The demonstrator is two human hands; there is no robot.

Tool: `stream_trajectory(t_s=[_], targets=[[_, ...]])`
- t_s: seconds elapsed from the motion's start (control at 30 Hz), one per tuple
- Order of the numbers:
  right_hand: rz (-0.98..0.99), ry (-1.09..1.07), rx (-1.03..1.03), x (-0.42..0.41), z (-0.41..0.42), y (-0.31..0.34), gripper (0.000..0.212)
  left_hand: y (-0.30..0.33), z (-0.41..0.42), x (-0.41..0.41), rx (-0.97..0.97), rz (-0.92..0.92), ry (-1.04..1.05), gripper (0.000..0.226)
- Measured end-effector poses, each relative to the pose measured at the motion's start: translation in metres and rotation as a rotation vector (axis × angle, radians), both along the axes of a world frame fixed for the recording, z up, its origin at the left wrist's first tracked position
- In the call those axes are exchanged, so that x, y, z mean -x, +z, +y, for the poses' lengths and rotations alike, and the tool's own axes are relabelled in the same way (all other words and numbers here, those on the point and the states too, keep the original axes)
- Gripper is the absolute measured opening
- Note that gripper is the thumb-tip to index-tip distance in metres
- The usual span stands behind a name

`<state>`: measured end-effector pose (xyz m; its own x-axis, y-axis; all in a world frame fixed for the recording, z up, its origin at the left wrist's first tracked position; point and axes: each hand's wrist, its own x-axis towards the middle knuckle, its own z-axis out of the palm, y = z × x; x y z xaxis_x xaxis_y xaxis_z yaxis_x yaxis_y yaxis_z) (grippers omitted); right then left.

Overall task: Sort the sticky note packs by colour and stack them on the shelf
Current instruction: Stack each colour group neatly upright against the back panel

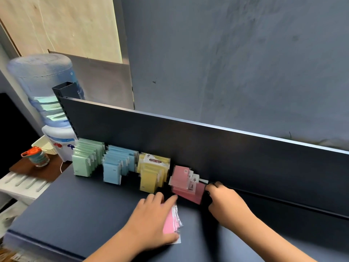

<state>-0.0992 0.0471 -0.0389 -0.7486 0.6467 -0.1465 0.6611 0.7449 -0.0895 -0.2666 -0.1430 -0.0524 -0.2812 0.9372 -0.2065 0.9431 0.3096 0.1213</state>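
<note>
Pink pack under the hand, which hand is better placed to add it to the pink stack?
Probably the left hand: it already holds the loose pink pack just in front of the pink stack. The right hand is at the stack's right edge, steadying it.

Dark blue shelf (79,205) with upright back panel (207,148), four rows of sticky note packs along the far edge, left to right: green packs (83,166), blue packs (112,173), yellow packs (150,179), pink packs (186,184)
</note>
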Motion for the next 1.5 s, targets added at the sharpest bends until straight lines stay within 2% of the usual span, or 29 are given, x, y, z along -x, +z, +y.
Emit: stream_trajectory(t_s=[0.07,0.13,0.2,0.27,0.33,0.4,0.47,0.57,0.63,0.7,0.77,0.87,0.97,1.07,1.13,1.23,1.3,1.4,1.5], targets=[[0.041,-0.022,0.054,-0.005,-0.004,0.016,0.033,-0.003,0.004,-0.005,0.002,-0.017,-0.006,0.084],[0.094,-0.042,0.207,-0.011,-0.011,0.032,0.022,-0.005,0.001,-0.002,0.019,-0.002,-0.028,0.066],[0.200,-0.025,0.406,-0.010,-0.024,0.045,0.017,-0.004,-0.005,0.004,0.035,0.010,-0.041,0.058],[0.307,-0.029,0.515,-0.004,-0.032,0.042,0.012,-0.001,-0.011,0.011,0.054,0.018,-0.053,0.056],[0.301,-0.045,0.459,0.002,-0.032,0.027,0.010,0.002,-0.016,0.019,0.084,0.015,-0.061,0.056],[0.182,-0.045,0.322,0.000,-0.027,0.008,0.005,0.006,-0.022,0.025,0.114,0.013,-0.056,0.056],[0.023,-0.052,0.246,-0.009,-0.023,-0.002,0.014,0.010,-0.027,0.029,0.131,0.014,-0.045,0.056],[-0.067,-0.056,0.311,-0.021,-0.025,-0.003,0.025,0.014,-0.033,0.034,0.155,0.019,-0.033,0.055],[-0.086,-0.034,0.282,-0.023,-0.025,-0.001,0.025,0.015,-0.034,0.036,0.166,0.020,-0.031,0.056],[-0.038,-0.016,0.175,-0.017,-0.021,0.002,0.022,0.016,-0.034,0.037,0.172,0.012,-0.029,0.056],[0.103,0.021,0.080,-0.001,-0.014,0.004,0.020,0.016,-0.034,0.037,0.182,-0.003,-0.027,0.056],[0.301,0.157,0.011,0.031,-0.007,0.003,0.039,0.017,-0.035,0.038,0.187,-0.016,-0.022,0.056],[0.287,0.287,-0.052,0.061,-0.007,-0.010,0.054,0.018,-0.038,0.040,0.188,-0.019,-0.015,0.056],[0.263,0.353,-0.233,0.076,-0.010,-0.021,0.034,0.022,-0.042,0.047,0.177,-0.019,-0.006,0.055],[0.340,0.379,-0.319,0.073,-0.013,-0.021,0.021,0.023,-0.045,0.051,0.151,-0.040,-0.002,0.057],[0.553,0.514,-0.401,0.058,-0.025,-0.018,0.008,0.026,-0.047,0.050,0.082,-0.131,0.014,0.081],[0.648,0.608,-0.412,0.050,-0.040,-0.021,0.008,0.026,-0.046,0.046,-0.004,-0.183,0.054,0.101],[0.573,0.715,-0.367,0.049,-0.062,-0.043,0.007,0.020,-0.045,0.041,-0.113,-0.185,0.033,0.106],[0.405,0.747,-0.221,0.050,-0.070,-0.059,0.021,0.006,-0.045,0.038,-0.105,-0.141,-0.082,0.081]])
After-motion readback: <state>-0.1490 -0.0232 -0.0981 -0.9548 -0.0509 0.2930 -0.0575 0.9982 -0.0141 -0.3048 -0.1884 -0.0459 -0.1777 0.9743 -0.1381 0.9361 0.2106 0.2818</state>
